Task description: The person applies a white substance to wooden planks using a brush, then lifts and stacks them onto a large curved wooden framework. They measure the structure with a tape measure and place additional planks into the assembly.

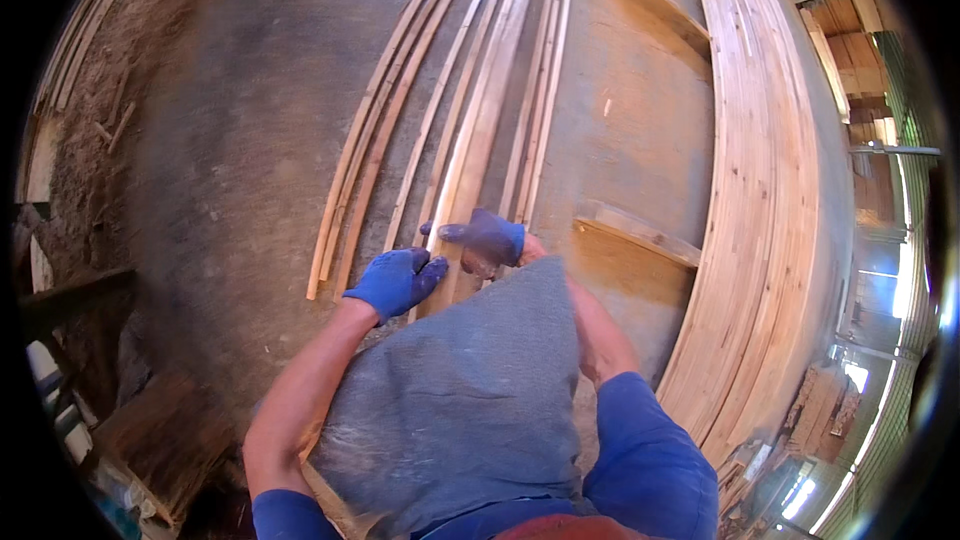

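Note:
A long, pale wooden board (487, 112) runs away from me across the floor, its near end between my hands. My left hand (398, 282), in a blue glove, is closed at the board's left edge, with its fingertips against the wood. A little farther off, my right hand (488, 238), in a darker, stained blue glove, reaches over the same board from the right. Its fingers curl across the top face, and the palm is blurred by motion. Thinner wooden strips (385, 105) lie to the left of the board; more strips (545, 80) lie to its right.
A wide stack of planks (755, 190) stands at the right on wooden crosspieces (640, 235). Dirt and wood scraps (110, 130) line the left side. A grey apron (450, 390) covers my front. Green mesh (905, 90) hangs at the far right.

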